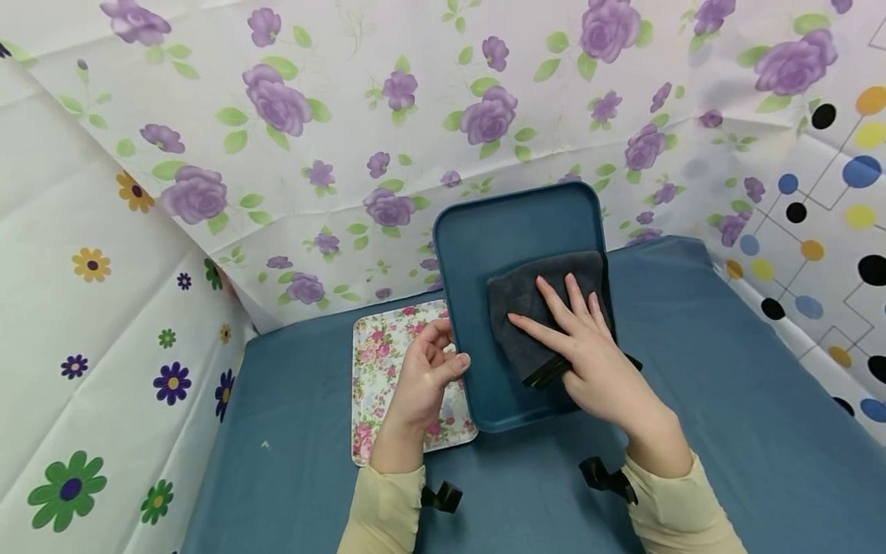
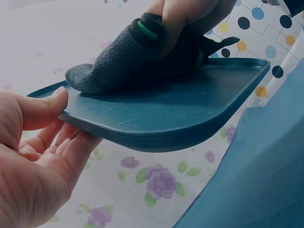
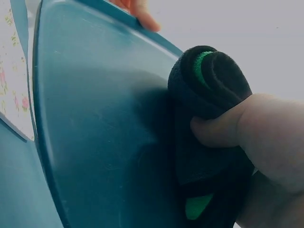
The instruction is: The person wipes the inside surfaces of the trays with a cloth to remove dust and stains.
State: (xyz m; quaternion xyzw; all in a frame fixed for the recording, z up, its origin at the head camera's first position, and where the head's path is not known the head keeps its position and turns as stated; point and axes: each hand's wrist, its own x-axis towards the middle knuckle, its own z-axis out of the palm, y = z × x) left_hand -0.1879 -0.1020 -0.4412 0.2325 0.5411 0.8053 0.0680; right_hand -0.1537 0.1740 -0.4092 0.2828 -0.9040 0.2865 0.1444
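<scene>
A dark blue tray (image 1: 512,227) is held tilted up above the table. My left hand (image 1: 424,381) grips its left edge; in the left wrist view the thumb (image 2: 45,108) lies on the rim and the fingers are underneath. Against the tray's inner face is a folded dark grey cloth (image 1: 515,331) with green-and-black edging. My right hand (image 1: 598,365) presses on it with spread fingers. In the right wrist view the thumb (image 3: 216,130) clasps the near fold of the cloth (image 3: 209,166). Scratches or faint marks show on the tray's surface (image 2: 156,111).
A white tray with pink flowers (image 1: 374,385) lies on the blue-covered table (image 1: 298,431), partly behind the raised tray. Flower-patterned sheeting (image 1: 332,154) stands at the back, with a dotted sheet (image 1: 831,254) at the right. Black wrist camera mounts (image 1: 446,496) sit at both cuffs.
</scene>
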